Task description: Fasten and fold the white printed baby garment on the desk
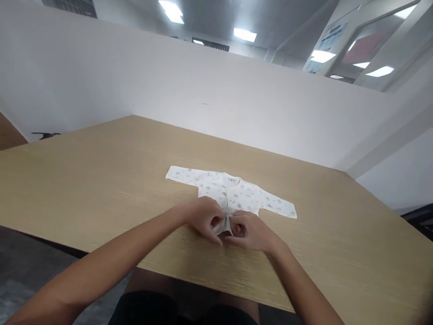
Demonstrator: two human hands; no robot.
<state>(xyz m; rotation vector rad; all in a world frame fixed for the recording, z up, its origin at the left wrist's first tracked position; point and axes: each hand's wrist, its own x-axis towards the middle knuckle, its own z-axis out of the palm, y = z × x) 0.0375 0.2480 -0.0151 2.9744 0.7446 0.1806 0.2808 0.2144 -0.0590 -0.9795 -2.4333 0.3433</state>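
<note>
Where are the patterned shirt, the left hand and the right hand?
Patterned shirt point(236, 195), head view: on its chest.
Left hand point(204, 215), head view: back of the hand.
Right hand point(254, 231), head view: back of the hand.

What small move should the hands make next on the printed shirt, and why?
Probably the left hand and right hand should ease the shirt's lower front edges together: both hands appear to hold fabric there, bunched up with a small dark gap between the edges, while the sleeves lie spread on the table. Fingers partly hide any fastening.
</note>
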